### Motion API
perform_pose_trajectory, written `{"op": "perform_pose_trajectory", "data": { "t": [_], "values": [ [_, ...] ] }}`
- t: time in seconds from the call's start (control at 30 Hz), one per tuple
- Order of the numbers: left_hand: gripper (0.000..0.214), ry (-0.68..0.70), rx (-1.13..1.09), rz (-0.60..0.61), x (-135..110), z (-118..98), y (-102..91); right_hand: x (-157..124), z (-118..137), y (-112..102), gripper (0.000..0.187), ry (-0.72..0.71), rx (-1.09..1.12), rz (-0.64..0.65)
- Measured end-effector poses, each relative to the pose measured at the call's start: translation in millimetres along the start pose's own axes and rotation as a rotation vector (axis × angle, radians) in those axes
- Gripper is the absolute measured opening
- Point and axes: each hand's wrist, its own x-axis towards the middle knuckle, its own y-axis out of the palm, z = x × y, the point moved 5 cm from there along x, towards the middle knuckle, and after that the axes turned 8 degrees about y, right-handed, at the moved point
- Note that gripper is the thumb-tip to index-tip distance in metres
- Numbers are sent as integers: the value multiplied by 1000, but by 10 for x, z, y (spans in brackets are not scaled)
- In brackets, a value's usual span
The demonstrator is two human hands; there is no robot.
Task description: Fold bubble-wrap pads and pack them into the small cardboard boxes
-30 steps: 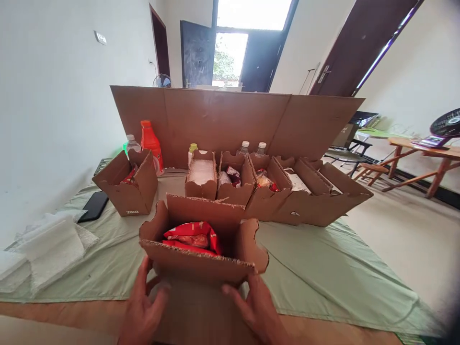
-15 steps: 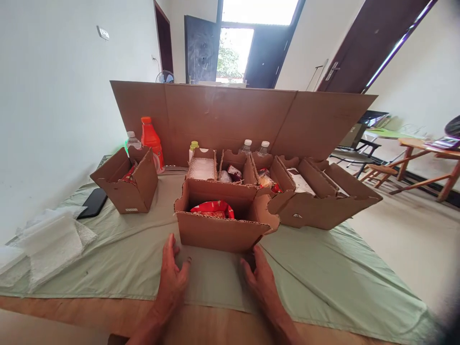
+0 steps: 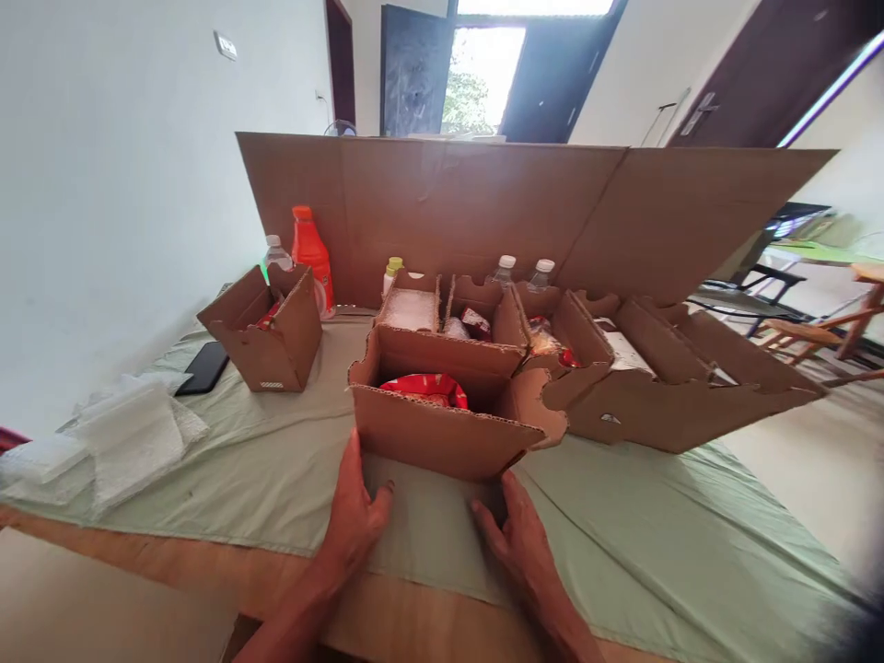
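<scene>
In the middle of the table stands an open cardboard box (image 3: pixel 442 437) with a red food packet (image 3: pixel 452 391) inside. My left hand (image 3: pixel 355 516) is at the box's near left corner, fingertips at its side, thumb apart from the fingers. Close to the near right corner is my right hand (image 3: pixel 517 534), its thumb and fingers spread, with nothing between them. Whether either hand presses on the cardboard, I cannot tell. Behind the box, a row of cardboard compartments (image 3: pixel 656 414) holds bubble wrap (image 3: pixel 411 308), dark and red packets, and white items.
A smaller cardboard box (image 3: pixel 283 345) stands left, beside an orange bottle (image 3: pixel 312 253). A black phone (image 3: pixel 203 368) and clear bubble wrap sheets (image 3: pixel 131 437) lie at the left. A tall cardboard panel (image 3: pixel 483 212) rises behind. Green cloth (image 3: pixel 622 534) covers the table.
The view has shifted, so the scene sits differently in the frame. My left hand has come nearer to the box's left side; my right hand stays by its right corner.
</scene>
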Motion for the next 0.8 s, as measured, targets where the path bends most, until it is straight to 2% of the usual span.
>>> {"op": "perform_pose_trajectory", "data": {
  "t": [0.13,0.2,0.33,0.4,0.47,0.5,0.57,0.63,0.7,0.73,0.8],
  "values": [
    [93,2,29,-7,28,-57,-22,44,40,-69,60,45,9,-5],
    [93,-13,39,-6,-31,-88,-52,79,82,-124,61,83,26,14],
    [89,-79,28,84,-423,-160,-98,130,224,-226,65,140,67,98],
    [84,-46,25,209,-685,-206,-127,138,288,-258,68,160,76,126],
    [71,34,51,288,-867,-251,-268,141,314,-280,70,193,61,121],
    [62,73,86,280,-896,-267,-412,143,315,-288,71,209,54,112],
    [43,119,221,149,-804,-287,-873,152,301,-295,70,234,50,99],
    [32,160,436,-72,-563,-325,-1511,170,277,-285,67,240,41,115],
    [31,208,688,-243,-257,-373,-2167,197,237,-276,63,239,18,116],
    [32,205,831,-291,-98,-379,-2464,213,207,-269,62,241,0,110],
    [33,177,924,-380,193,-348,-2977,245,133,-243,60,242,-12,92]
  ]
}}
